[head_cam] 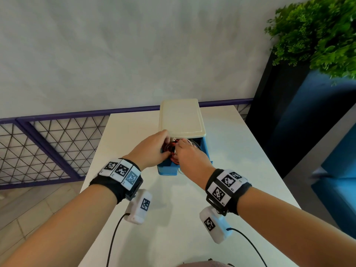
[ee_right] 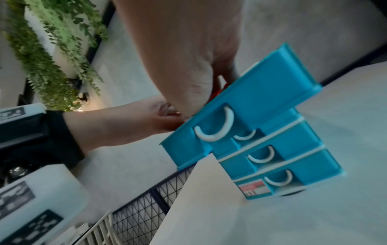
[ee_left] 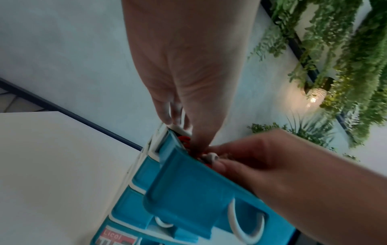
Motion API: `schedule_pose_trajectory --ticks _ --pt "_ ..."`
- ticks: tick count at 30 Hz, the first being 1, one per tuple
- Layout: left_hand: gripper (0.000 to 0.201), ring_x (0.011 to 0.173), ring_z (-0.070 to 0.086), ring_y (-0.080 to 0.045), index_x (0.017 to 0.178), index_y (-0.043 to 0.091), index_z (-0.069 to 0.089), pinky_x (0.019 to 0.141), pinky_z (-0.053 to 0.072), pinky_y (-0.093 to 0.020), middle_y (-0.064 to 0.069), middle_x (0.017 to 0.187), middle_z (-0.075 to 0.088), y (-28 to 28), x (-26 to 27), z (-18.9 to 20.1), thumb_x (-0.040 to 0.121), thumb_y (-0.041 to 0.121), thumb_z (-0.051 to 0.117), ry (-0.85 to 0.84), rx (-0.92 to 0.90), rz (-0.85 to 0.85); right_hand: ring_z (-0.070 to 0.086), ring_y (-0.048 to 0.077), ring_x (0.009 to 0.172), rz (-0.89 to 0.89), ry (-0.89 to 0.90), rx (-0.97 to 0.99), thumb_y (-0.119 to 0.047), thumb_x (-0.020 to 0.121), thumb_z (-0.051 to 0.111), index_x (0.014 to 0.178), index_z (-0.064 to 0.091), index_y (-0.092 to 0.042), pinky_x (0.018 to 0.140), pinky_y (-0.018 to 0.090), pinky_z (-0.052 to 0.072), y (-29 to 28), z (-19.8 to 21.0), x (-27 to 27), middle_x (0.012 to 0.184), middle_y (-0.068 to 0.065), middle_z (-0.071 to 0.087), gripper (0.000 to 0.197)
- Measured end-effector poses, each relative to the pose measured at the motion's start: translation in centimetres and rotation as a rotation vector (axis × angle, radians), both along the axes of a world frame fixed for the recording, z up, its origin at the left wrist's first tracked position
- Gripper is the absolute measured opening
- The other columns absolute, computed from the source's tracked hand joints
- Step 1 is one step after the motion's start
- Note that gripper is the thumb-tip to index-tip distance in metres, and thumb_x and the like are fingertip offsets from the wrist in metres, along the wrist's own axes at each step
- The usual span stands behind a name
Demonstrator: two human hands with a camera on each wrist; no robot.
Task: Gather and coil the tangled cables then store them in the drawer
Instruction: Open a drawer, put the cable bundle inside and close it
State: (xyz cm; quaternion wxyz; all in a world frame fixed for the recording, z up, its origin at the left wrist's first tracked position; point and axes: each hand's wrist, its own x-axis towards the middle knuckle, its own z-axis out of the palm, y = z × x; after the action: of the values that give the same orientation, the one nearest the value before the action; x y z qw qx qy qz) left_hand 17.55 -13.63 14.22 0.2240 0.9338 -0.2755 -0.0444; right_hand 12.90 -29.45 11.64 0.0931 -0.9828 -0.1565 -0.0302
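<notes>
Reaching into the open top drawer (head_cam: pixel 204 149) of a small blue chest (ee_right: pixel 293 157) on the white table (head_cam: pixel 240 151), we see both hands pressed down among the cables (head_cam: pixel 170 146). The left hand (head_cam: pixel 152 149) sits at the drawer's left side, fingers curled down into the red coils; its grip seems closed on them, though the fingertips are hidden. The right hand (head_cam: pixel 190 155) is just beside it, touching it, fingers bent over a white cable end (ee_left: pixel 210 157) at the drawer's front edge. From the left wrist we note red cable (ee_left: pixel 185 140) lying inside the drawer wall. The drawer is pulled well out of the chest, its white handle (ee_right: pixel 215 127) facing us; the three drawers below are shut. A cream lid (head_cam: pixel 181 117) tops the chest. A green plant (head_cam: pixel 317 33) stands to the right, a mesh fence (head_cam: pixel 48 147) to the left.
</notes>
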Motion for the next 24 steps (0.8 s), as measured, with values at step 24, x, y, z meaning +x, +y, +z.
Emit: schedule_pose_trajectory --ticks 24 --pt "0.053 0.142 0.014 -0.030 0.146 0.016 0.028 0.080 0.055 -0.042 -0.010 0.158 0.009 -0.3 -0.7 -1.9 0.096 0.020 0.041 -0.219 0.382 -0.067 0.049 0.021 0.126 0.036 0.040 -0.189 -0.007 0.093 0.055 0.140 0.044 -0.010 0.089 0.036 0.051 -0.3 0.9 0.4 0.143 0.006 0.043 0.048"
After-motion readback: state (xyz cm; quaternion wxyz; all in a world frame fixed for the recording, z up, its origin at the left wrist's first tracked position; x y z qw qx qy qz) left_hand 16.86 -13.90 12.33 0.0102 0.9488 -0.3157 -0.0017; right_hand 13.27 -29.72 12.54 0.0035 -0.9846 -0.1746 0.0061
